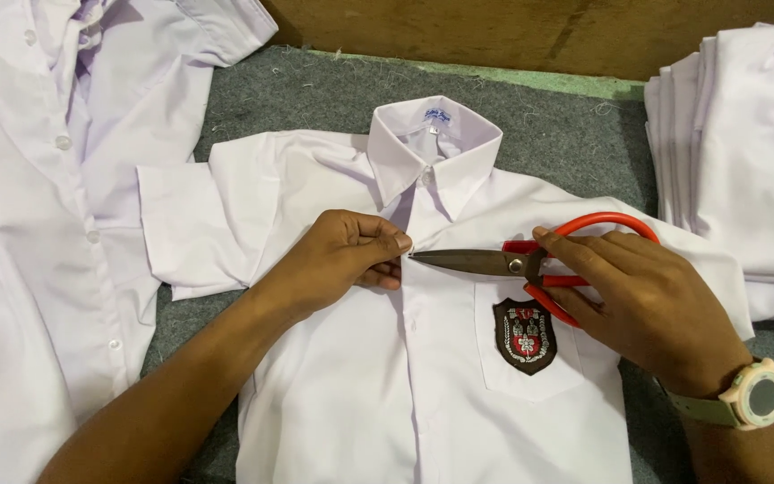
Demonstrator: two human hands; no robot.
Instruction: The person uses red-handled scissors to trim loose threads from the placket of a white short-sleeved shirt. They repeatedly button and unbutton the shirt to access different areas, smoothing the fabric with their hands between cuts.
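Scissors with red looped handles and dark steel blades (530,262) lie almost level across the chest of a white short-sleeved cotton shirt (405,376), long axis running right to left, tips aimed at the button placket just below the collar. The blades look closed or nearly so. The right hand (647,300) has its grip clenched around the red loops, above the embroidered dark shield badge (525,335) on the breast pocket. The left hand (347,260) sits at the blade tips, its grip pinched on a bit of cloth or thread at the placket; which one is too small to tell. Both hands meet at that 1 spot. The shirt lies flat on a grey felt-covered bench (548,134), with a loose white shirt (38,224) to the left and a stack of folded white shirts (745,152) to the right.
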